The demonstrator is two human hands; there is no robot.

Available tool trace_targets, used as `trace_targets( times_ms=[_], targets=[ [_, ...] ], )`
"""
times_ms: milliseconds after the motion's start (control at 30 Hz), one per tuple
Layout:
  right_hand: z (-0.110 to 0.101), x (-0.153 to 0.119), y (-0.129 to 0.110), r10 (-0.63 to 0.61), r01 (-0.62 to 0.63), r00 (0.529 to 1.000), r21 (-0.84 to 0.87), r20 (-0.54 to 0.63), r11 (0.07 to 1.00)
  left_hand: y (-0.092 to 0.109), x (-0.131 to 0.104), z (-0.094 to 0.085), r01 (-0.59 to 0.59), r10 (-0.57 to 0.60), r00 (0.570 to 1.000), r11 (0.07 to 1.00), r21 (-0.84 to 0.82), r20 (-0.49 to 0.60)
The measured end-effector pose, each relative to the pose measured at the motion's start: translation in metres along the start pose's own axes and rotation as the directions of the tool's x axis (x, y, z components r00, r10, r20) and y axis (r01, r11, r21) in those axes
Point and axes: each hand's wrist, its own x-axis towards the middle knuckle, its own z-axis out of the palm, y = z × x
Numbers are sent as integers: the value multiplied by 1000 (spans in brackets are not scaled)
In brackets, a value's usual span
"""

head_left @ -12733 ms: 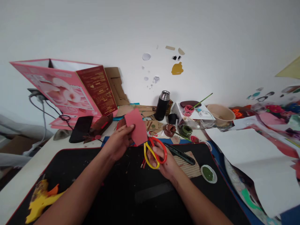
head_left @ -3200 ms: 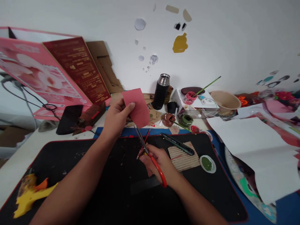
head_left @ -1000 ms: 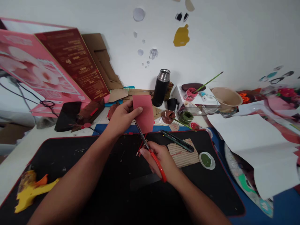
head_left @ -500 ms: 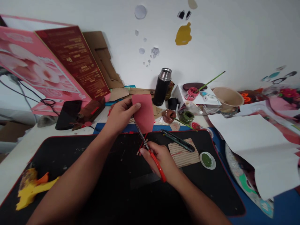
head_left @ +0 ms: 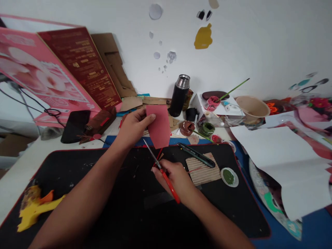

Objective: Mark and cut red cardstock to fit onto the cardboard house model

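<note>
Between the thumb and fingers of my left hand [head_left: 135,126] is a pink sheet of paper [head_left: 159,128], held upright by its left side above the mat's back edge. Its lower end narrows with slanted corners. My right hand [head_left: 176,178] grips red-handled scissors [head_left: 166,175], whose blades point up and left, just below the paper and apart from it. The blades look closed or nearly so. Right of my right hand, a dark cutter [head_left: 198,155] rests partly on a piece of corrugated cardboard [head_left: 203,173].
A yellow glue gun [head_left: 36,209] lies on the black mat [head_left: 119,207] at left. A small dish of green paint [head_left: 229,177] sits at right. Behind stand a black flask [head_left: 178,97] and paint jars [head_left: 206,129]. White paper [head_left: 290,166] covers the right side.
The scissors have moved down and left, away from the paper's edge, and my right hand has shifted slightly with them. The paper and my left hand are nearly unchanged.
</note>
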Motion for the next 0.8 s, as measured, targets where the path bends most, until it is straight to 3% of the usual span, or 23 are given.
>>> trace_targets(
  times_ms=[233,400,633,800],
  targets=[
    [-1,1,1,-33,27,997,83,69,996,5,4,-11,-20,20,996,1000,-4,-83],
    [-4,-1,-5,33,-70,987,239,158,968,3,4,-14,-30,28,997,999,-25,-70],
    [-2,-3,1,54,-133,970,329,238,935,-1,7,-17,-27,25,997,999,-27,-68],
    [-3,-1,0,36,-73,979,182,201,981,0,10,-22,-47,34,995,991,-129,-98]
  ],
)
